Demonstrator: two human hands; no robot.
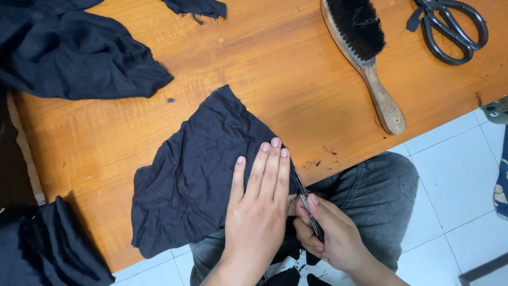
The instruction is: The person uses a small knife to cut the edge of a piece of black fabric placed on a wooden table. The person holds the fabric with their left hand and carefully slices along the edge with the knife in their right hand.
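A dark navy piece of cloth (196, 175) lies on the orange wooden table (296, 79), hanging slightly over its near edge. My left hand (259, 206) presses flat on the cloth's right part, fingers together and extended. My right hand (330, 235) sits just beside it at the table edge, closed around a small thin metal tool (307, 204) whose tip meets the cloth's right edge under my left fingertips. Small dark thread bits lie on the table near the tool.
A wooden brush with black bristles (365, 53) and large black scissors (450, 26) lie at the far right. More dark fabric is heaped at the far left (74, 53) and near left (47, 249). My grey-trousered knee (370, 185) shows above white floor tiles.
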